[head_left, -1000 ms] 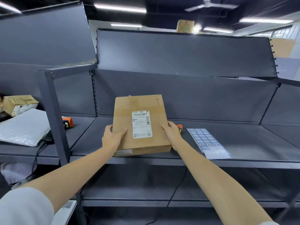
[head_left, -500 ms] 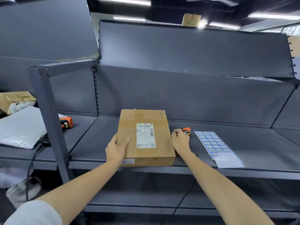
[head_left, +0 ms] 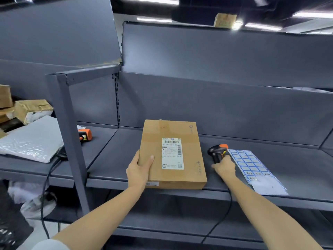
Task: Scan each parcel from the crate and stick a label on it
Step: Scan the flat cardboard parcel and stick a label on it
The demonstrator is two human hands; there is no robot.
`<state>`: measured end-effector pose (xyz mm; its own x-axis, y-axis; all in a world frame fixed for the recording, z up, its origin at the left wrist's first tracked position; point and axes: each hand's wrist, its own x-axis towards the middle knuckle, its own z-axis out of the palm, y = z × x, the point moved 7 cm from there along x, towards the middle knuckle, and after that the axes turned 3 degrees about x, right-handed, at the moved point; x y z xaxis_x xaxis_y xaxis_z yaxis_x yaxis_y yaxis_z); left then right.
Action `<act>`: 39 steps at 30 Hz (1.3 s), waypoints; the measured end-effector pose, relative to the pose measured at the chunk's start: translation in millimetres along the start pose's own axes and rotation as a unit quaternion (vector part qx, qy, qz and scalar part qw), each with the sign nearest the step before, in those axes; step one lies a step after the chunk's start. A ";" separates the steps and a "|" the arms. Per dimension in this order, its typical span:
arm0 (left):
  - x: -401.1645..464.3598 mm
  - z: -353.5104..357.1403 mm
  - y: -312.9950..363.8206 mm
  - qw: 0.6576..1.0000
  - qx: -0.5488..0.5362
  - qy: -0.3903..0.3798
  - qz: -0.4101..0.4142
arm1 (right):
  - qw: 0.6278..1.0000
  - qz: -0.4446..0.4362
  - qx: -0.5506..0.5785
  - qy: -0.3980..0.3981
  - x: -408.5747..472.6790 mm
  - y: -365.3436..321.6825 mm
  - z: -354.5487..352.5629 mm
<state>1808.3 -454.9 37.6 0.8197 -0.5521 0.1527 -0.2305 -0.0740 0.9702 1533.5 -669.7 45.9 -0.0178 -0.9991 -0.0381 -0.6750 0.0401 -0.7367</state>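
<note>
A flat brown cardboard parcel [head_left: 173, 154] lies on the grey shelf [head_left: 111, 159], its white shipping label [head_left: 172, 153] facing up. My left hand [head_left: 139, 169] holds the parcel's left front edge, thumb on top. Right of the parcel, my right hand [head_left: 224, 167] grips the handle of a black and orange barcode scanner [head_left: 218, 151], whose head rises just above the shelf. A sheet of blue-bordered labels [head_left: 250, 165] lies flat to the right of the scanner.
A grey upright post [head_left: 70, 134] divides the shelving. Left of it lie a white poly mailer [head_left: 30, 141], brown parcels [head_left: 30, 110] and a second orange scanner [head_left: 84, 135]. Cables hang below the shelf edge. A lower shelf runs beneath.
The parcel was set down flat on the shelf. My right hand left the parcel's right edge, moved right and took hold of the scanner. My left hand stays on the parcel.
</note>
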 end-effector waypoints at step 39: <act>-19.5 -5.8 -1.3 0.999 -0.031 0.022 0.005 | 0.906 -0.044 0.344 -0.242 -145.6 -93.2 14.5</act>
<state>1795.6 -439.2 34.4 0.8399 -0.5155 0.1697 -0.2073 -0.0158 0.9782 1609.8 -527.8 110.3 0.4512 -0.8834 -0.1267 -0.0348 0.1245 -0.9916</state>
